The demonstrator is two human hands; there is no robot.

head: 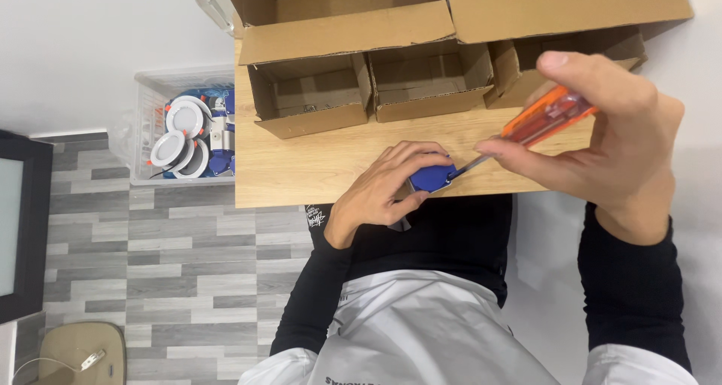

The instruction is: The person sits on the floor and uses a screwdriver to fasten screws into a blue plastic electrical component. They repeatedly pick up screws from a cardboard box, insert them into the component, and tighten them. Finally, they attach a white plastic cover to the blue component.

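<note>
Head view. The left hand (380, 193) is closed around a small blue plastic housing (430, 177), pinning it near the front edge of the light wooden table (301, 167). Fingers wrap the part from the far side, with the thumb under its near edge. The right hand (609, 137) grips an orange-handled screwdriver (543, 116), fingers curled tight around the transparent handle and the index finger laid along the metal shaft. The tip meets the right side of the blue housing; whether it is seated in a screw head cannot be told.

Behind the work stand three small open cardboard boxes (429, 80), in front of larger open cartons (346, 13). Left of the table, a clear plastic bin (147, 137) holds round white downlight fittings (184, 118) and more blue parts.

Judgement: the step in hand is driving or loosening a fastener on the housing. The next move calls for steady downward pressure, the tool kept in line with the fastener, and a firm left-hand hold so the part does not twist or slip off the table edge.
</note>
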